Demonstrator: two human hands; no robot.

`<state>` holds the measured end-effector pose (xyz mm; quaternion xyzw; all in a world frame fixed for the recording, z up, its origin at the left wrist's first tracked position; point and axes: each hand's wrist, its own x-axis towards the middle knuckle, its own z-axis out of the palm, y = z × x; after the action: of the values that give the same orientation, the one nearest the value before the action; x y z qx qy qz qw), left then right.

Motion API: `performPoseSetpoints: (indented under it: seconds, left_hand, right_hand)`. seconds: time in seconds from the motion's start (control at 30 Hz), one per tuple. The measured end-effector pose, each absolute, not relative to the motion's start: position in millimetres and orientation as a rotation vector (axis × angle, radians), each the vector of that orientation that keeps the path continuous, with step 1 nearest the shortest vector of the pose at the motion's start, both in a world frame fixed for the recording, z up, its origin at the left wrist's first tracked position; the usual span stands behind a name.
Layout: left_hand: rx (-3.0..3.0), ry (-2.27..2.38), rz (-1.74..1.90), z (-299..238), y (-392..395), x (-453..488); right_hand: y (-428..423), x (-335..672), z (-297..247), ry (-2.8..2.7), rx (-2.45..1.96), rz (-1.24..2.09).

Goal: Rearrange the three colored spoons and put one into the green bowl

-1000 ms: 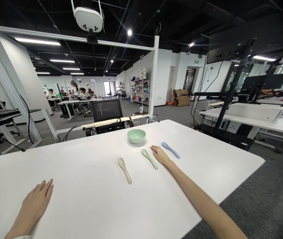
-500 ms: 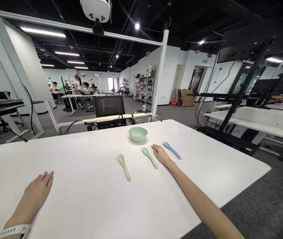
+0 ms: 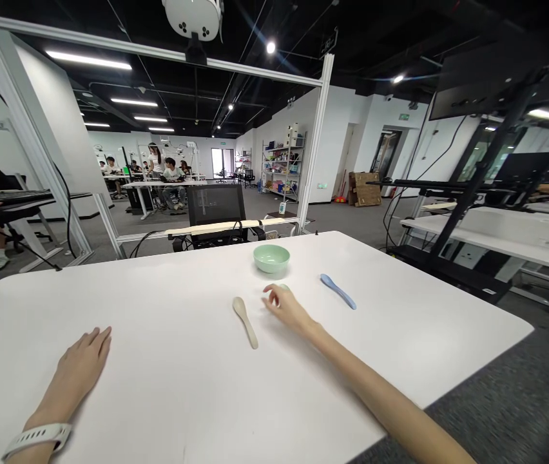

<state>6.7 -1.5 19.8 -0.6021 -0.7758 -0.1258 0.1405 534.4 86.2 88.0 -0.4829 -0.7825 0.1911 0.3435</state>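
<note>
While my R hand (image 3: pixel 287 308) lies over the green spoon (image 3: pixel 283 286), only the spoon's far tip shows past my fingers. I can't tell if I grip it or just press on it. The fingers look bent down and close together, w/ the thumb on the left side. The spoon sits on the white table (image 3: pixel 424 322), about mid-width and toward the far half, just near of the bowl (image 3: pixel 271 258) but not touching it. The bowl is pale green, upright, and apart from the far edge.

Just left of my R hand is the beige spoon (image 3: pixel 245 314), flat on the table w/ its scoop end far and its handle pointing near and slightly right. It's close to my fingertips but apart from them. The blue spoon (image 3: pixel 338 291) lies to the right, well apart from the hand, scoop end far-left and handle running near-right.

My L hand (image 3: pixel 81 367) rests flat on the table at near left, palm down, fingers straight and loosely together. It holds nothing and is well apart from all 3 spoons. A white watch band (image 3: pixel 37 437) is on that wrist.

Beyond the far edge are a black chair (image 3: pixel 214 209) and a white frame post (image 3: pixel 316 142). People sit at desks far back left, too small to tell more.
</note>
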Motion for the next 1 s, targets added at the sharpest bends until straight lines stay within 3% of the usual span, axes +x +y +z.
performPoseSetpoints:
  seconds: [0.33, 0.53, 0.67, 1.0]
  left_hand:
    - [-1.737, -2.212, -0.321, 17.1, -0.7, 6.3]
    - [-1.731, -2.198, -0.381, 13.0, 0.7, 3.7]
    - [-1.731, -2.207, -0.389, 10.8, 0.6, 1.6]
    - [-1.725, -2.194, -0.343, 9.2, -0.5, 5.3]
  right_hand:
    - [49.8, 477.4, 85.2, -2.113, -1.272, 0.630]
    - [120.9, 526.0, 131.2, -1.937, -1.333, 0.347]
    - [175.4, 549.7, 160.8, -1.993, -1.595, 0.112]
    - [218.0, 535.4, 157.2, -2.092, -1.907, -0.081]
